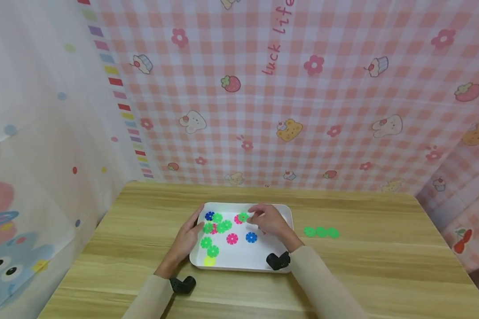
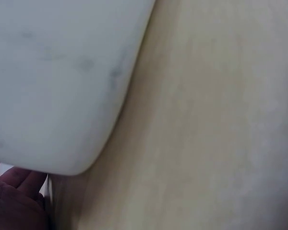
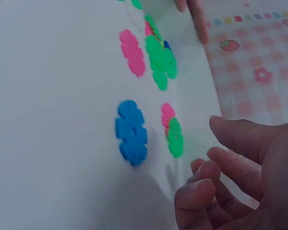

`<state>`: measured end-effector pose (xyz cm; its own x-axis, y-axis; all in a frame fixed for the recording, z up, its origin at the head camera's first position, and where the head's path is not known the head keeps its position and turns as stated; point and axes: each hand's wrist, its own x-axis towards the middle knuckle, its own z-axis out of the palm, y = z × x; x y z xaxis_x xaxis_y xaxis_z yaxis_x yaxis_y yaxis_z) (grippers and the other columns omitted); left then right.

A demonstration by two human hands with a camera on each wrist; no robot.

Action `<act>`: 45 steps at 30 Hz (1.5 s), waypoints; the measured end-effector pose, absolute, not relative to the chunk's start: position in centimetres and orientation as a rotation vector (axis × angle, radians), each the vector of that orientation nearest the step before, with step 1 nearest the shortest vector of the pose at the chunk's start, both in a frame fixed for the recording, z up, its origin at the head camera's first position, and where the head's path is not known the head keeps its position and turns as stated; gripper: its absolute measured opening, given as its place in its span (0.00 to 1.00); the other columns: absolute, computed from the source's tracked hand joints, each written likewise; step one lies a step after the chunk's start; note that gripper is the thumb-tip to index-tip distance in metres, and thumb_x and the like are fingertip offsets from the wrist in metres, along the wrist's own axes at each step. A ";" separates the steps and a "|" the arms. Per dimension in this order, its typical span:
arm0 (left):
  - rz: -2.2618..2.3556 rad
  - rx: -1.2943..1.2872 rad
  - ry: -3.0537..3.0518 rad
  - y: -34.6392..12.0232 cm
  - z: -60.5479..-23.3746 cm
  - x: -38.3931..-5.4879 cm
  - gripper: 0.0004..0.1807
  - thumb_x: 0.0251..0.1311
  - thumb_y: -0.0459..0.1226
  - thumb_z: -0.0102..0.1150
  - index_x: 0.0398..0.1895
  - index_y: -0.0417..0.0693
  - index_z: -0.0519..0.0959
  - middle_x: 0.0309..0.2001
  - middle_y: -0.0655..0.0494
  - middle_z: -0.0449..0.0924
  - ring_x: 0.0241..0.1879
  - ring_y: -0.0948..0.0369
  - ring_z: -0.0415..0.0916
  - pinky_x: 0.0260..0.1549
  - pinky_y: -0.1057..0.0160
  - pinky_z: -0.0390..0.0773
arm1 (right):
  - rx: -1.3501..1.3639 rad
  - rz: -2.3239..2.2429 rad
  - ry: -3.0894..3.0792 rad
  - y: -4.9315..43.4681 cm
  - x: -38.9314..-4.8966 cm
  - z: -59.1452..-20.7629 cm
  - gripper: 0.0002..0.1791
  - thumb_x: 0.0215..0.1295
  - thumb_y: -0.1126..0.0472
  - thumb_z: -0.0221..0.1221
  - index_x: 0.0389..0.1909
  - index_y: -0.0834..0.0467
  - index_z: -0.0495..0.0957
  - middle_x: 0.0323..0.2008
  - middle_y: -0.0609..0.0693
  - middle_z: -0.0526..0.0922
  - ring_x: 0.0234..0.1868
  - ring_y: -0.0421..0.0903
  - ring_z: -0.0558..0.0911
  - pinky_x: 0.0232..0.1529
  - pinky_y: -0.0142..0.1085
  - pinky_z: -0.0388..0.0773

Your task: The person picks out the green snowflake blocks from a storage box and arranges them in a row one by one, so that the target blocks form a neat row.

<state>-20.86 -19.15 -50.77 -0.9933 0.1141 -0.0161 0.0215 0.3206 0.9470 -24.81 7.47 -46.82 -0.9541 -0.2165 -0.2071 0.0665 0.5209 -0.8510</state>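
Note:
A white tray (image 1: pixel 263 259) holds several snowflake-shaped plastic discs. My left hand (image 1: pixel 186 239) grips its left edge, the thumb over the rim and the fingers along the outside. In the left wrist view, smudged white plastic of the tray (image 2: pixel 62 96) fills the upper left, with part of the hand below. My right hand (image 1: pixel 269 220) hovers over the far right part of the tray, thumb and loosely bent fingers apart with nothing between them. Nearest its fingertips, a green disc (image 3: pixel 175 138) overlaps a pink disc (image 3: pixel 167 114). A blue disc (image 3: pixel 131 133) lies nearby.
More green discs (image 1: pixel 213 251), a pink disc (image 1: pixel 232 239), a dark blue disc (image 1: pixel 209 215) and a yellow disc (image 1: pixel 209 261) lie mostly in the tray's left half. Three green discs (image 1: pixel 321 232) form a row on the wooden table (image 1: pixel 367 266) to the right. A patterned curtain (image 1: pixel 239 106) hangs behind.

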 end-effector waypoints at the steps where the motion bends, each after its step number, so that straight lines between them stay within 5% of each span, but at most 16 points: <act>1: 1.780 0.120 2.488 -19.2 -50.7 -20.9 0.30 0.77 0.35 0.36 0.80 0.52 0.49 0.80 0.54 0.44 0.79 0.56 0.37 0.76 0.49 0.39 | -0.121 -1.400 2.478 7.2 -24.8 -47.0 0.18 0.64 0.59 0.65 0.55 0.58 0.80 0.38 0.52 0.79 0.23 0.46 0.75 0.23 0.32 0.74; 6: 1.784 0.122 2.478 -19.1 -50.7 -20.9 0.30 0.77 0.35 0.35 0.80 0.52 0.49 0.80 0.54 0.43 0.79 0.55 0.37 0.76 0.49 0.39 | -0.046 -1.407 2.475 6.3 -24.9 -47.9 0.21 0.64 0.61 0.66 0.57 0.60 0.79 0.37 0.52 0.78 0.26 0.45 0.76 0.27 0.32 0.76; 15: 1.769 0.136 2.494 -19.3 -50.9 -21.0 0.30 0.77 0.34 0.35 0.80 0.52 0.49 0.80 0.54 0.43 0.79 0.55 0.36 0.76 0.49 0.38 | 0.017 -1.436 2.504 5.4 -25.2 -48.9 0.18 0.63 0.60 0.66 0.53 0.59 0.81 0.33 0.52 0.78 0.21 0.44 0.73 0.20 0.32 0.72; 25: 1.785 0.124 2.491 -19.2 -50.9 -21.1 0.30 0.77 0.34 0.36 0.80 0.51 0.50 0.80 0.53 0.44 0.79 0.54 0.37 0.76 0.49 0.39 | 0.041 -1.322 2.653 4.4 -25.4 -49.3 0.09 0.57 0.56 0.71 0.38 0.52 0.84 0.34 0.48 0.79 0.34 0.47 0.75 0.34 0.36 0.74; 45: 1.800 0.131 2.481 -19.3 -51.0 -21.0 0.30 0.77 0.34 0.36 0.79 0.52 0.52 0.80 0.52 0.45 0.79 0.54 0.38 0.76 0.49 0.39 | -0.008 -1.303 2.574 5.0 -25.3 -48.9 0.10 0.57 0.60 0.71 0.35 0.53 0.79 0.31 0.51 0.75 0.30 0.47 0.74 0.30 0.35 0.71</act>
<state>-20.98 -19.26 -51.04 -0.9936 0.1123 -0.0101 0.0253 0.3089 0.9508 -25.33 4.96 -48.87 -0.9672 -0.1194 -0.2243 0.1101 0.5984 -0.7936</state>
